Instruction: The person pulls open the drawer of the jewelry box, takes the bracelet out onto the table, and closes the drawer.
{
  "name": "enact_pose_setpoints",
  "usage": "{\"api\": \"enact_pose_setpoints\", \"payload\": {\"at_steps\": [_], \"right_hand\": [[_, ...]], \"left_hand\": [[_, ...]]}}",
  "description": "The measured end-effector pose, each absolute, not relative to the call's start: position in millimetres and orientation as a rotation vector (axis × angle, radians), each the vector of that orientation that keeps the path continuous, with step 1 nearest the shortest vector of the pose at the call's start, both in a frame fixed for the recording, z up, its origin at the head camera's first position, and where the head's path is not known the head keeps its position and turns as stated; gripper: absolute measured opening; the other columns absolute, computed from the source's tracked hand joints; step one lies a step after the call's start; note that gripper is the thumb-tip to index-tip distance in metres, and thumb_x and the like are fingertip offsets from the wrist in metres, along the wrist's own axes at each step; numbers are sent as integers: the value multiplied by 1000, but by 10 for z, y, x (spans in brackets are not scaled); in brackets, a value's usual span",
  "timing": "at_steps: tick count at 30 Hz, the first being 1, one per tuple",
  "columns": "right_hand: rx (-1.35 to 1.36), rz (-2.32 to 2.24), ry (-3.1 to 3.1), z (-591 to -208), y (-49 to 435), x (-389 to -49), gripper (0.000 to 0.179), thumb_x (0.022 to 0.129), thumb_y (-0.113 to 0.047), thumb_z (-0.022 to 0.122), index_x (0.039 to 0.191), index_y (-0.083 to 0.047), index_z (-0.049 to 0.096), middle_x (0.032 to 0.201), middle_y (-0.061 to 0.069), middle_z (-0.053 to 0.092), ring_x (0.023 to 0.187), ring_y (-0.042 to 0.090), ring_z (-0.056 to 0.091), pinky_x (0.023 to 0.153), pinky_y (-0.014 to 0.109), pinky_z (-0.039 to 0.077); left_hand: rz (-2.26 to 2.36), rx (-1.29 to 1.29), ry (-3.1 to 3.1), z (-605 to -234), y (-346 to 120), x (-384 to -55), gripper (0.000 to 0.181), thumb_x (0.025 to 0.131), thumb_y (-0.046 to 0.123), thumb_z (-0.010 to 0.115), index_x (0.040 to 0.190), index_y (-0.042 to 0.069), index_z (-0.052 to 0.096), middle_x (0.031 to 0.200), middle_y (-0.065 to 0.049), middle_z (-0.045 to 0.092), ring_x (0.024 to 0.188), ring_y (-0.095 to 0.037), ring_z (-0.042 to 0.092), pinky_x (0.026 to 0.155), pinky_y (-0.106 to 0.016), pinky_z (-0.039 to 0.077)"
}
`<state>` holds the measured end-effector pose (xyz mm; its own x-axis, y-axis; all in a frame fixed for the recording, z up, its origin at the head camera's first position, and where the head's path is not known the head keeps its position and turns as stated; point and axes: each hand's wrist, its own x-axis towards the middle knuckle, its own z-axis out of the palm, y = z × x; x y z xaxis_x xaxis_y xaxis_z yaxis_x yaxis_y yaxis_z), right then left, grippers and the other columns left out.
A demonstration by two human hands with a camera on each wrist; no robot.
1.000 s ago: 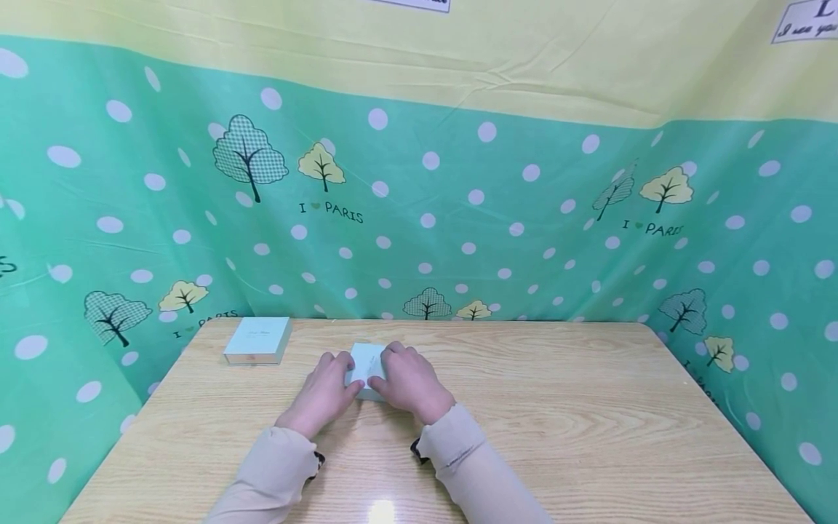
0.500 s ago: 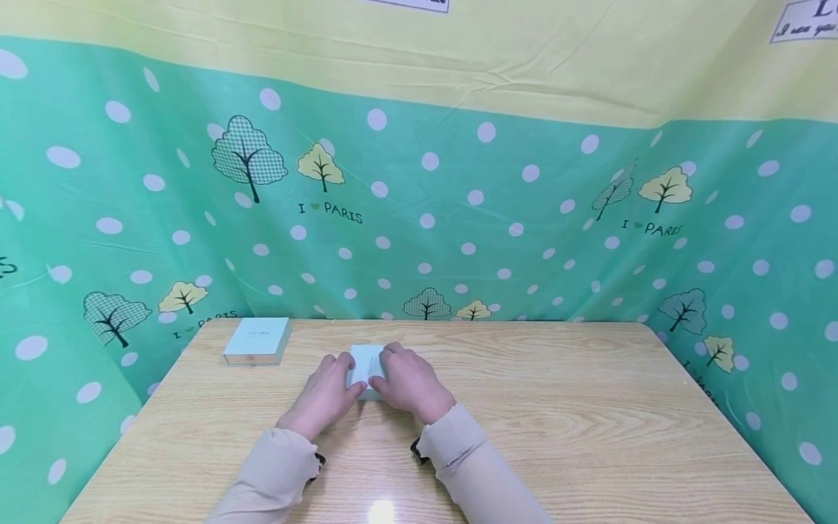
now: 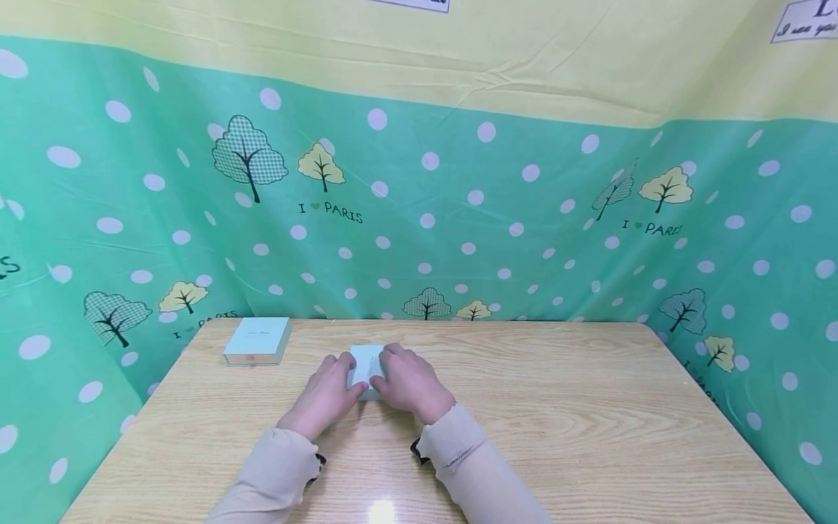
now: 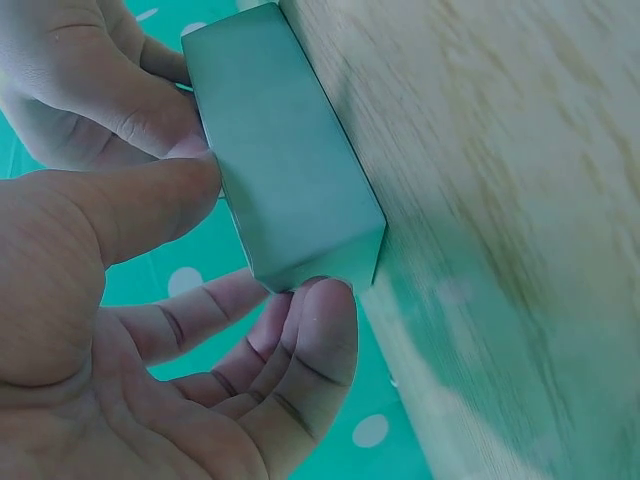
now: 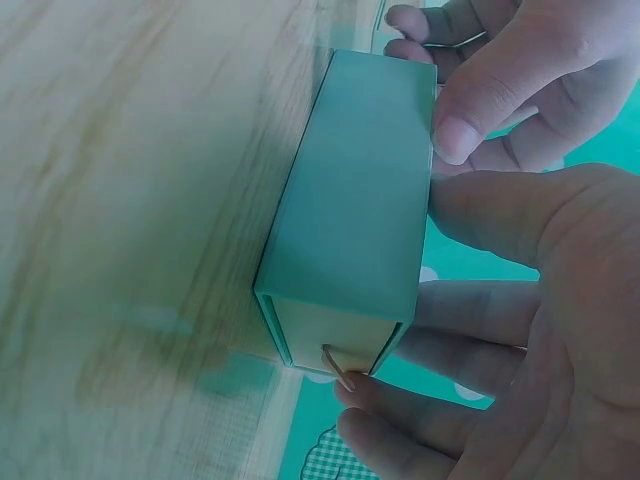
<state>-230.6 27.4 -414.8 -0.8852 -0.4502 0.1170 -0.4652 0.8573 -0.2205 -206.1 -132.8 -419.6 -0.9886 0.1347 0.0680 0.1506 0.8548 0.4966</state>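
Note:
A small pale blue drawer box [image 3: 360, 362] lies on the wooden table, between both hands. My left hand [image 3: 327, 393] holds its left end, the thumb on the near top edge. In the left wrist view fingertips [image 4: 328, 315] touch the short end of the box. From the other side my right hand [image 3: 412, 382] grips the box, thumb along the top edge. The right wrist view shows a cream drawer front [image 5: 330, 335] with a thin tan pull loop [image 5: 337, 366]; right fingertips are at this loop. Whether they pinch it is unclear. The drawer looks pushed in.
A larger pale blue box [image 3: 257, 339] with a tan front stands at the table's far left corner. Behind the wooden table [image 3: 556, 407] hangs a green and yellow curtain [image 3: 445, 204] with dots and trees.
Both hands keep their places on the small box, with barely any shift. The larger box has not moved.

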Motion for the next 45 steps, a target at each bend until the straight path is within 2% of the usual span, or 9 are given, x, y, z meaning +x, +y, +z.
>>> {"api": "enact_pose_setpoints", "payload": {"at_steps": [3,6,11,13,18,22,27,34,45], "right_hand": [[737,388,-2969,-4143,279,-2305,35,93,-33,61,113,-4,64,125,10,57,105,24,60,89,36,51],[718,454,-2961,-4138,297,-2313,29,95,-29,57,108,-5,65,119,10,59,96,22,61,83,36,53],[574,595,-2943,-4106,353,-2353,25,96,-23,53,105,-4,66,101,8,61,80,17,58,68,34,53],[507,631,-2960,-4089,378,-2372,24,97,-22,52,107,-5,66,97,7,61,78,17,57,65,35,52],[351,666,-3031,-4073,448,-2417,23,96,-19,51,108,-7,67,101,8,67,85,23,63,70,41,53],[268,710,-3086,-4073,482,-2438,15,94,-18,54,90,-11,68,81,2,65,68,20,59,59,37,49],[219,758,-3137,-4082,490,-2440,22,95,-16,51,79,-13,65,67,0,57,58,18,52,51,33,43],[223,738,-3161,-4139,490,-2451,27,97,-20,53,71,-15,60,63,2,55,57,19,52,51,33,42],[281,634,-3144,-4182,471,-2469,30,95,-21,55,67,-15,59,63,2,54,55,18,48,48,32,40]], "left_hand": [[-804,-233,-2995,-4201,-1329,-2060,46,87,22,70,122,-4,54,103,-18,53,81,-22,53,73,-40,52],[-808,-241,-2990,-4205,-1332,-2057,48,87,22,70,123,-4,54,104,-18,54,83,-22,54,75,-41,52],[-814,-260,-2972,-4213,-1333,-2059,52,86,22,71,126,-5,53,108,-20,54,93,-26,56,83,-44,51],[-810,-274,-2969,-4217,-1331,-2060,54,86,22,72,128,-5,52,111,-21,54,98,-29,57,86,-45,50],[-829,-269,-3002,-4215,-1322,-2060,59,85,20,72,134,-5,49,115,-22,54,102,-31,56,92,-47,48],[-838,-256,-3023,-4212,-1320,-2058,58,86,20,71,135,-4,49,117,-21,53,103,-31,56,93,-48,47],[-834,-269,-3016,-4222,-1325,-2062,54,87,18,70,133,-3,50,120,-21,53,108,-34,55,94,-49,46],[-827,-277,-3027,-4219,-1320,-2056,55,88,20,70,134,-3,50,119,-21,54,107,-33,56,94,-49,46],[-834,-270,-3043,-4211,-1305,-2050,55,91,21,66,136,-4,47,119,-23,54,107,-32,56,94,-48,46]]}}
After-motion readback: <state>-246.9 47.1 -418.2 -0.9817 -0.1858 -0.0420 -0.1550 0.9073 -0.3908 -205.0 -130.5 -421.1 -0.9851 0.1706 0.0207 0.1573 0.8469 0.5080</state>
